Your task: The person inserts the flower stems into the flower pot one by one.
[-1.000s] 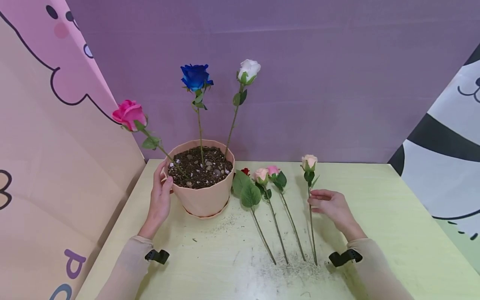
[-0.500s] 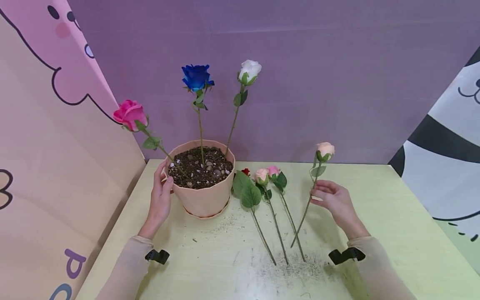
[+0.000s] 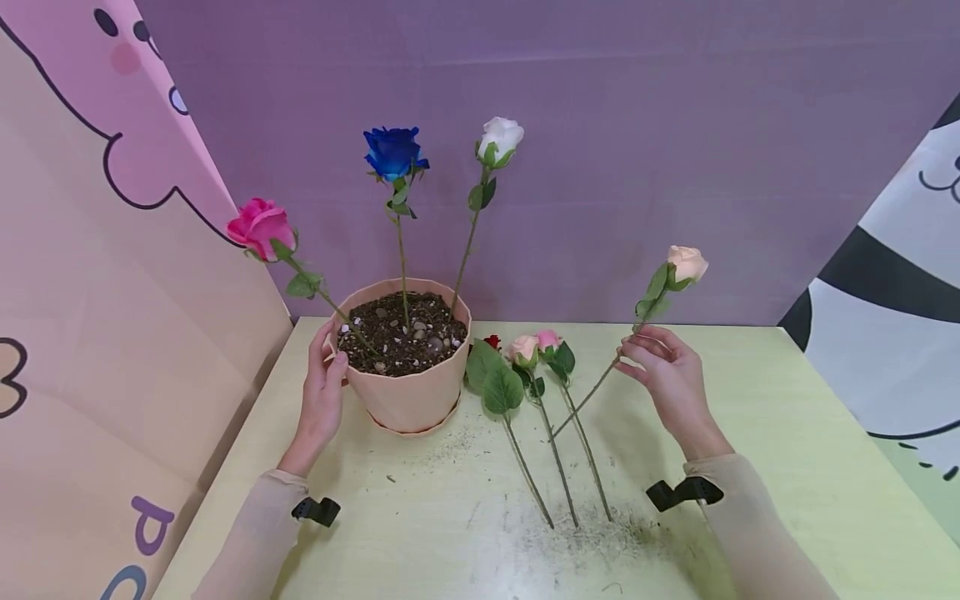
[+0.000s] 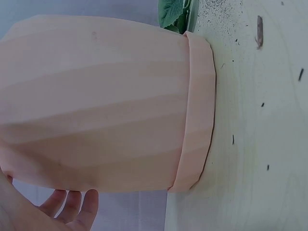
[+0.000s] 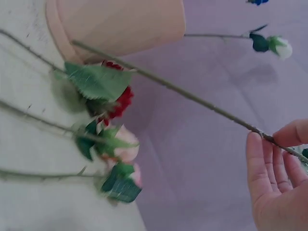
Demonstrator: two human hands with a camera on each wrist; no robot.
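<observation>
My left hand [image 3: 321, 400] holds the left side of a pale pink flowerpot [image 3: 408, 400], its thumb near the rim. In the left wrist view, curved fingers [image 4: 88, 207] rest along the pot's wall. Dark soil [image 3: 397, 350] fills the pot. A hot pink rose [image 3: 261, 229], a blue rose [image 3: 393, 154] and a white rose [image 3: 500, 142] stand in it, the pink one leaning left. To the right, my right hand [image 3: 671, 383] pinches the stem of a peach rose [image 3: 686, 264] between thumb and fingers. Its bloom tilts up right; the bare stem [image 5: 192, 97] slants down toward the pot.
Between pot and right hand, more roses lie on the table: a red rose [image 5: 122, 103] mostly behind leaves, a peach rose [image 3: 522, 350] and a pink rose [image 3: 547, 340]. Soil crumbs [image 3: 592, 542] are scattered near their stem ends. A purple cloth [image 3: 675, 167] hangs behind.
The right hand has lifted the peach rose off the table and turned it, bloom up and to the right, stem end swinging left toward the pot. The left hand stays at the pot.
</observation>
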